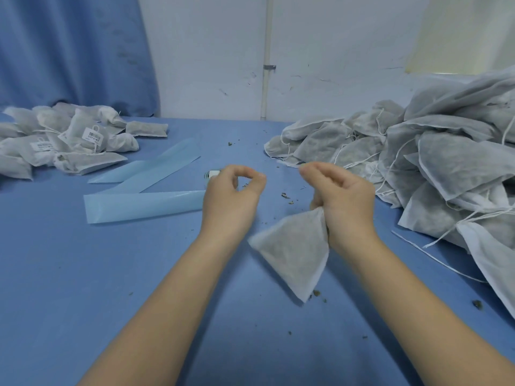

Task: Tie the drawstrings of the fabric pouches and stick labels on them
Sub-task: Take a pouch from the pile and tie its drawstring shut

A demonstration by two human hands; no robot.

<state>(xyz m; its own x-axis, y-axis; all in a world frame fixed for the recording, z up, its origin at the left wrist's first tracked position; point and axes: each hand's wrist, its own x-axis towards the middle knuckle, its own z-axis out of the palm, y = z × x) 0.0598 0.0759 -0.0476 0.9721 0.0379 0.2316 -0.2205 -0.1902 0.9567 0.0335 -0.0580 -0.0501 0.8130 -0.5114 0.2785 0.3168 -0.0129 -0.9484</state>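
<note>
- A small packing workroom, set up for hand assembly rather than a home.
- A plain counter (83, 288) under blue cloth, against a scuffed white wall (320, 51).
- A heap of untied fabric pouches (418, 151) on the right.
- Barcode-labelled pouches (69, 140) piled on the left.
- Spent blue label backing strips (145, 204) lying between them.

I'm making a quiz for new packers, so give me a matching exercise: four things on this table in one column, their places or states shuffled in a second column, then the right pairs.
Things:
1. labelled pouches
2. unlabelled pouches
3. pouch
4. backing strips

Places or states:
A. gripped by its neck in the right hand
B. piled at the far left
C. lying flat, pale blue, left of the left hand
D. heaped at the right, drawstrings loose

Pairs: 1-B, 2-D, 3-A, 4-C
</note>
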